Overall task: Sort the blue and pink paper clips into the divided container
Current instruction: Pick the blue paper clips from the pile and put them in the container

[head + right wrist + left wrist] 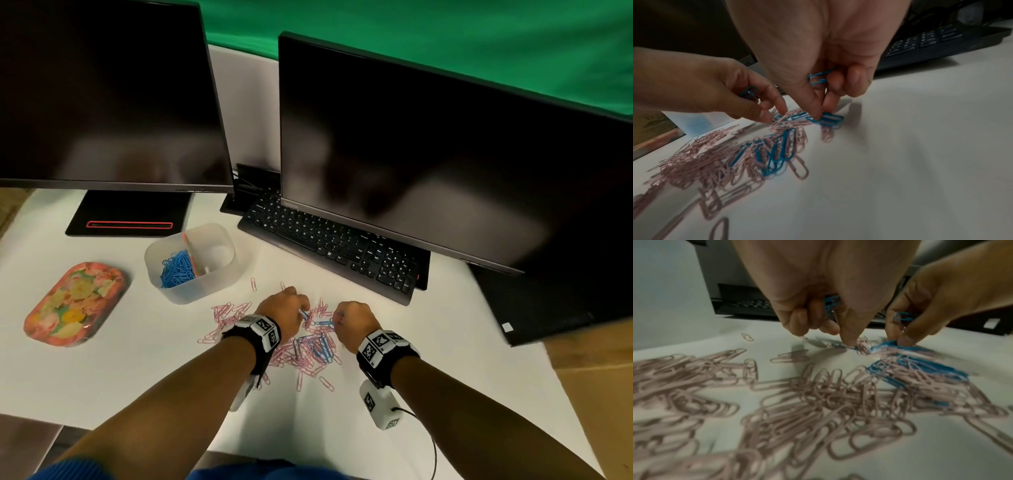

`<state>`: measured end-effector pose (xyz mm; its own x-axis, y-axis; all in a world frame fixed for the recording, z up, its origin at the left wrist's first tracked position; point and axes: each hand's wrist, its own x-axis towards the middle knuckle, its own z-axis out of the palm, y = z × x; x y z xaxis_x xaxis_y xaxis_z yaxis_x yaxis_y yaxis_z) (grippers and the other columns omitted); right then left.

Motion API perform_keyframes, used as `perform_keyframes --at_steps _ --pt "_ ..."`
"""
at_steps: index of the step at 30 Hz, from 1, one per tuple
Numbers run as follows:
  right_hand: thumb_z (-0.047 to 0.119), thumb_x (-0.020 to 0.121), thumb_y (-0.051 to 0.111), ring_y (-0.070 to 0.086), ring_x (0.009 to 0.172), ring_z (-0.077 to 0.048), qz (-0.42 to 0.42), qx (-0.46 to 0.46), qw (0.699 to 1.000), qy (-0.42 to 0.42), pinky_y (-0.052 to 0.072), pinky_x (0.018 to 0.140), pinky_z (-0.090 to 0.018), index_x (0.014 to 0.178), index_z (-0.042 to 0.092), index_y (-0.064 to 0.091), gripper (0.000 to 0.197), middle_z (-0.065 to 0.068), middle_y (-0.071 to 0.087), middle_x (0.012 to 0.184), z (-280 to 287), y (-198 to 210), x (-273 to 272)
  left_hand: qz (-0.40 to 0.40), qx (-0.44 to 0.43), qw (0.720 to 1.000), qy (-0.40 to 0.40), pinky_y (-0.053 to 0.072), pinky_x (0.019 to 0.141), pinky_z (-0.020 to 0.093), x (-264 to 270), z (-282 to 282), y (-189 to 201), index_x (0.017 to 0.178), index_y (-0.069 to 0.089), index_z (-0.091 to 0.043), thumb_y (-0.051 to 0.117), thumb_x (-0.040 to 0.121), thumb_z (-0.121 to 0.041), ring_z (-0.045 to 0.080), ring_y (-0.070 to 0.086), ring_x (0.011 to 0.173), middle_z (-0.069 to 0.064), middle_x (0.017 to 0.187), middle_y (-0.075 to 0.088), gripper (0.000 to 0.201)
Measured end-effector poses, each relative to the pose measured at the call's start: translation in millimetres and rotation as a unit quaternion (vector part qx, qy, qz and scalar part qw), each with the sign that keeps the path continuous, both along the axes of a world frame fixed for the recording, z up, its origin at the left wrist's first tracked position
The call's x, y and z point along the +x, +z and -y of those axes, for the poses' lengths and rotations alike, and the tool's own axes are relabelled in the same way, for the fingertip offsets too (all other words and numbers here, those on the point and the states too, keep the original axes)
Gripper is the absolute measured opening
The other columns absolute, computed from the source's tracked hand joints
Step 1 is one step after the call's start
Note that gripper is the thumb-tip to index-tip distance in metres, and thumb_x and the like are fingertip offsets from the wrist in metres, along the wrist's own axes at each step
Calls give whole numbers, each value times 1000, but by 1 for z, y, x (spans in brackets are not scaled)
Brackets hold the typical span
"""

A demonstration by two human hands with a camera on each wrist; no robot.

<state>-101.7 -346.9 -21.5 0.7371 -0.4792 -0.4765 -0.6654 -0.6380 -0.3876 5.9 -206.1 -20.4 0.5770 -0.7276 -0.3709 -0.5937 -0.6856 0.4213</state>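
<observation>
White worktop (428,342) carries monitors (428,154), keyboard (329,240), container (219,270), under a green backdrop (411,34). Both hands, left (284,311) and right (356,322), pinch blue clips (818,78) over the pile (301,346).

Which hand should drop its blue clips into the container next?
Probably left. The left hand already holds blue paper clips and sits nearer the translucent divided container, whose left compartment holds the blue ones; the right hand is farther.

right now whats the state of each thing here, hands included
left hand: grip curled on blue clips, fingertip down in the pile
right hand: grip curled on blue clips, pinching another in the pile
divided container: open, blue clips in left compartment, right one looks empty
paper clip pile: loose on table, mostly pink, some blue
monitors: both dark
floral tin: lying flat
</observation>
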Motion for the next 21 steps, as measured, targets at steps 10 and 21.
perform_keyframes --at_steps 10,21 --pt "-5 80 50 64 97 -26 -32 41 998 -25 53 77 -27 103 15 65 34 -8 62 113 4 -4 9 0 47 999 3 51 85 35 10 -10 -3 97 60 -20 55 90 -23 26 61 96 3 113 54 10" --pt "16 87 54 60 79 -15 78 91 992 -43 44 69 -22 79 19 66 15 1 68 87 19 0 -7 -125 -42 984 123 50 73 23 23 -30 -3 81 63 -27 64 75 -1 19 65 80 -8 71 63 26"
